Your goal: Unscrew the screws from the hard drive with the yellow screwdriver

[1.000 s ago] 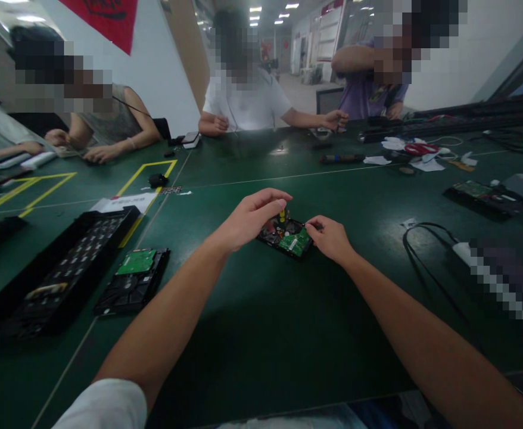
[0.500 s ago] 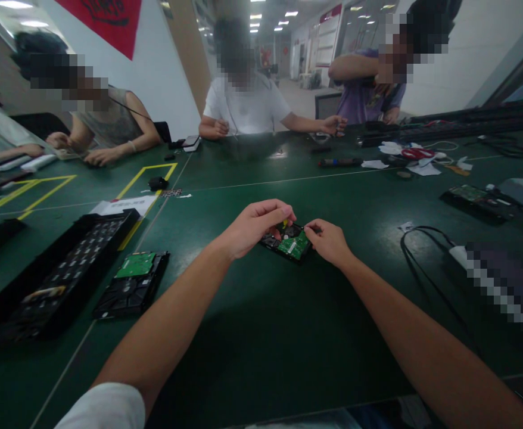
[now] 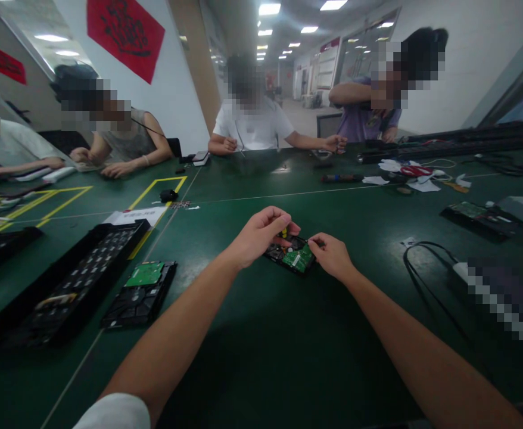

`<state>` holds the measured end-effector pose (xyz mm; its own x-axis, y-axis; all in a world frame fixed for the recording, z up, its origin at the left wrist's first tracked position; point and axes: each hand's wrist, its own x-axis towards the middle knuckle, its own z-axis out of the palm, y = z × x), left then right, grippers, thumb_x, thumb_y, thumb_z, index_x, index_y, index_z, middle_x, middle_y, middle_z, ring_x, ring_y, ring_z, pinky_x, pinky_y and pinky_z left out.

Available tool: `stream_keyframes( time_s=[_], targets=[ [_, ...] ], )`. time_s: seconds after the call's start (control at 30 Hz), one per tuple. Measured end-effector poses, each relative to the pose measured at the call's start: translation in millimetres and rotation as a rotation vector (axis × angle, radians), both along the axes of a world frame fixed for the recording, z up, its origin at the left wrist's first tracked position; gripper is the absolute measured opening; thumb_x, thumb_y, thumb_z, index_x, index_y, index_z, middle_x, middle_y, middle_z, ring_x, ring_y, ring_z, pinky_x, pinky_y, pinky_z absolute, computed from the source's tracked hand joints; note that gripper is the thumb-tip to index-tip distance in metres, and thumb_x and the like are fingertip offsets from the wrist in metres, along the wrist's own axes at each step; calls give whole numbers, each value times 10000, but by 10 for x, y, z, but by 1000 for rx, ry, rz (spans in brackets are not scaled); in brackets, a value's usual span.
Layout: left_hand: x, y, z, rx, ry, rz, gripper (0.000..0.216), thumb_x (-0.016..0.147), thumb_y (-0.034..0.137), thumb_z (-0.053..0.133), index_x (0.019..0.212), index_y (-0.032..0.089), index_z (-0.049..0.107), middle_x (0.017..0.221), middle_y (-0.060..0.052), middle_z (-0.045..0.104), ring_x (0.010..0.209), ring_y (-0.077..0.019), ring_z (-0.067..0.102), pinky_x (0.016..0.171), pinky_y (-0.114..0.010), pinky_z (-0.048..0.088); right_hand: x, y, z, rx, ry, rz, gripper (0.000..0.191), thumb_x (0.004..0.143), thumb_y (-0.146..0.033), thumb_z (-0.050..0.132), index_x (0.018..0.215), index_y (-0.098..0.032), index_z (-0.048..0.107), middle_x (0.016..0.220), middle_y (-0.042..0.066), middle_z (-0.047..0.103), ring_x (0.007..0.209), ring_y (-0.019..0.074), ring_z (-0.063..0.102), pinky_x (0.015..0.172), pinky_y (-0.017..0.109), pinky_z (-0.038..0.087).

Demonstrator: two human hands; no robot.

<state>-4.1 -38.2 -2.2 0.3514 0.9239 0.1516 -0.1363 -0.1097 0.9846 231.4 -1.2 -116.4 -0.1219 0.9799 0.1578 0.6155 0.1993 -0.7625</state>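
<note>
A black hard drive (image 3: 293, 257) with a green circuit board on top lies on the green table (image 3: 265, 333) in front of me. My left hand (image 3: 261, 233) is curled over its far left end, fingers pinched round a small tool with a yellow and red handle (image 3: 284, 231) standing upright on the drive. My right hand (image 3: 330, 256) rests at the drive's right edge, thumb and fingers pinched together against it; what they pinch is too small to see.
A second hard drive (image 3: 140, 293) lies at the left beside a long black tray (image 3: 65, 285). A black cable (image 3: 426, 280) and a power strip lie right. Another board (image 3: 476, 214) sits far right. Several people sit along the far edge and left side.
My head has tilted up slightly, so the scene sits lower in view. Both hands stay on the drive; the left hand has closed more tightly round the tool.
</note>
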Motion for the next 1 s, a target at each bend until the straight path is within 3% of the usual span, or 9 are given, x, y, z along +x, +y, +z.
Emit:
stream_keyframes(
  time_s=[0.23, 0.47, 0.83, 1.0],
  targets=[
    [23, 1, -4, 57, 61, 32, 326, 985, 489, 622, 1012, 164, 602, 1061, -111, 739, 998, -200, 698, 718, -267, 555, -3, 23, -2, 68, -87, -17, 243, 969, -392, 577, 988, -225, 752, 895, 49, 739, 749, 195, 659, 688, 316, 488],
    [37, -33, 24, 131, 138, 2, 311, 1011, 480, 575, 1012, 169, 594, 1032, -94, 732, 940, -182, 685, 731, -280, 555, 7, 92, -10, 133, -143, -3, 242, 981, -376, 571, 993, -217, 753, 994, 60, 740, 813, 196, 654, 727, 324, 475],
    [76, 1, 94, 189, 273, -10, 318, 1020, 476, 541, 1048, 175, 640, 1044, -69, 709, 836, -149, 642, 755, -294, 556, 30, 133, -8, 191, -171, -12, 237, 996, -348, 547, 964, -212, 739, 969, 64, 742, 836, 210, 650, 770, 340, 462],
    [115, 31, 236, 442, 547, 91, 271, 992, 423, 597, 1005, 205, 758, 1029, -62, 736, 1010, -212, 659, 939, -372, 522, 29, 124, 4, 179, -139, -10, 256, 994, -390, 556, 965, -218, 744, 956, 66, 738, 828, 210, 652, 759, 335, 465]
  ],
)
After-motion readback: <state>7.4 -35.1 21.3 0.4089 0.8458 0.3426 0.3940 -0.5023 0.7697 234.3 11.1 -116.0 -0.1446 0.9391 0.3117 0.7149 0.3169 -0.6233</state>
